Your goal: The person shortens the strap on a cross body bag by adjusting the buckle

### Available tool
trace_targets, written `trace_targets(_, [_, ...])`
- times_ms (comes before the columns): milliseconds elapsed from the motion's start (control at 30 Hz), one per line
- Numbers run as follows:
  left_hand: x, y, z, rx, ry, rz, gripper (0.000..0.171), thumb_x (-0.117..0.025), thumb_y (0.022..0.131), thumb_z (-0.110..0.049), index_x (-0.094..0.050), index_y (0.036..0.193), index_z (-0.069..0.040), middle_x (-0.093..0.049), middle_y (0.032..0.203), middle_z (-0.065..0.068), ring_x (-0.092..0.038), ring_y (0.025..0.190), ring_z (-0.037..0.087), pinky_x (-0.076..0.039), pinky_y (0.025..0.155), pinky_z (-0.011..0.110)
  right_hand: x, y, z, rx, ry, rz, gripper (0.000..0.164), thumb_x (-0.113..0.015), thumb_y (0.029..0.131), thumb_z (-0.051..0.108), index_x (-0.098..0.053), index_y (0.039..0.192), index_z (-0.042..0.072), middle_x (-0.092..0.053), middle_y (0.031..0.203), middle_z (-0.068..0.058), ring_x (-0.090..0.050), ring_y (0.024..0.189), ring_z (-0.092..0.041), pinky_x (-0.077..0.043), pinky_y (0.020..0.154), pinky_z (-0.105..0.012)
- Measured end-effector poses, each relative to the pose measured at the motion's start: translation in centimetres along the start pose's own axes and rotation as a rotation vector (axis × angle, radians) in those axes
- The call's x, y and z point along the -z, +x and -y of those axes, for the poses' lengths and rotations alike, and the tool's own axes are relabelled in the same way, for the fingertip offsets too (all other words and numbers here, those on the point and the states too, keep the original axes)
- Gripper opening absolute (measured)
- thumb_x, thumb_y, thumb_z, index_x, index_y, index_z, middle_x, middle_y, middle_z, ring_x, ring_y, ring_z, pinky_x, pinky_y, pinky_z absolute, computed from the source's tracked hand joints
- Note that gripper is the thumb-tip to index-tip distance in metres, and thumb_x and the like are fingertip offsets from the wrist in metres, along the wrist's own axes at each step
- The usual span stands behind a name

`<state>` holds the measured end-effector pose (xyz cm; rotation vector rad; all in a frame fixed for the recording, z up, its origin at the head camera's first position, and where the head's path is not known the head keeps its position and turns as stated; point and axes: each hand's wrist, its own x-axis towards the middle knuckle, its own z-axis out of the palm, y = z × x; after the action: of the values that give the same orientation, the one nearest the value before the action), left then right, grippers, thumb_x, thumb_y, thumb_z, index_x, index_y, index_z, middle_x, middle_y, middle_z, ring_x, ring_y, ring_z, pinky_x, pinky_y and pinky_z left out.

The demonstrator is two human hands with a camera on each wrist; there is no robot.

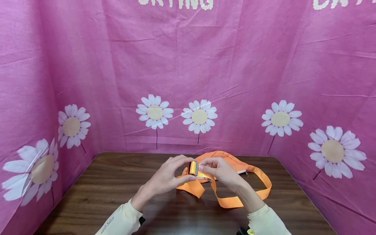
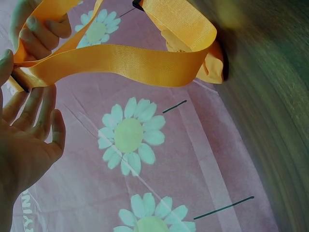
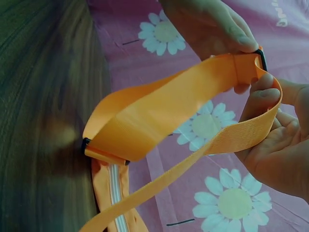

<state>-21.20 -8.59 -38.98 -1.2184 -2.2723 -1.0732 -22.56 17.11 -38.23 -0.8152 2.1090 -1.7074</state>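
An orange waist bag lies on the table with its orange webbing strap looping off to the right and front. My left hand holds a dark slide buckle by its ends, thumb below and index finger above. Yellow-orange webbing passes through this buckle. Close against its right side, my right hand pinches the strap. In the right wrist view the strap runs in a loop from the buckle down to a black ring beside the bag's white zipper.
The dark wood table carries the bag toward its far edge. A pink cloth printed with white daisies hangs behind and on both sides. A metal zipper pull hangs at the bag's right end.
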Motion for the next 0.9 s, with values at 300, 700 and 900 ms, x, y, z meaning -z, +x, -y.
trace_targets(300, [0.0,0.2,0.1,0.007,-0.078,-0.008,0.050,-0.077,0.092,-0.039,-0.056,0.135,-0.021,-0.064,0.117,-0.015,-0.060,0.110,0.009,-0.047,0.096,0.041,-0.4,0.3,-0.3,-0.027,0.067,-0.024,0.031,-0.065,0.102,0.033,-0.072,0.110,0.004,-0.065,0.092,-0.014,-0.058,0.079,-0.025,-0.049,0.068,-0.033])
trace_targets(700, [0.7,0.1,0.1,0.036,-0.163,-0.033,0.049,-0.079,0.092,-0.031,-0.055,0.132,-0.017,-0.064,0.119,-0.009,-0.061,0.112,0.012,-0.047,0.099,0.043,1.3,0.0,-1.1,-0.065,0.159,0.023,0.028,-0.063,0.103,0.025,-0.069,0.113,0.000,-0.058,0.096,-0.007,-0.054,0.085,-0.023,-0.048,0.073,-0.036])
trace_targets(900, [0.5,0.2,0.0,0.061,-0.248,-0.019,0.048,-0.083,0.089,-0.027,-0.055,0.128,-0.020,-0.065,0.114,-0.006,-0.063,0.109,0.014,-0.048,0.098,0.040,1.1,0.0,-1.0,-0.029,0.142,0.019,0.026,-0.065,0.102,0.021,-0.069,0.113,-0.002,-0.058,0.093,-0.007,-0.051,0.078,-0.021,-0.046,0.068,-0.032])
